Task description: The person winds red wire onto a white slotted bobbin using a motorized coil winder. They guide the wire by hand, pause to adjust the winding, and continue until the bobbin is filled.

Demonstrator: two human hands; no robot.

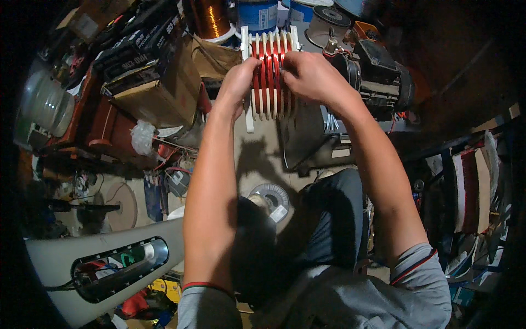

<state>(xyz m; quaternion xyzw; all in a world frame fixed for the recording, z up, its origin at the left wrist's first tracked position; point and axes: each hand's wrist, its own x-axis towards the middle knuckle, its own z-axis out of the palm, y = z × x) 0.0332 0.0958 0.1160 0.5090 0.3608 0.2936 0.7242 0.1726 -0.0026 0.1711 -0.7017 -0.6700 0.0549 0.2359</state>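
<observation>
A white ribbed coil former (269,98) stands in front of me at the top of the view, with red-copper wire (268,63) wound in the grooves between its ribs. My left hand (239,82) grips its left side, the thumb lying on the windings and the other fingers mostly hidden. On the right side, my right hand (312,77) is closed, with its curled fingers and thumb pressed against the wire. What lies between those fingertips is hidden.
Behind the former stand a large copper wire spool (210,19) and blue buckets (257,15). An electric motor (381,77) sits to the right. Cardboard boxes (159,90) crowd the left. A grey wire reel (271,198) lies on the floor near my legs.
</observation>
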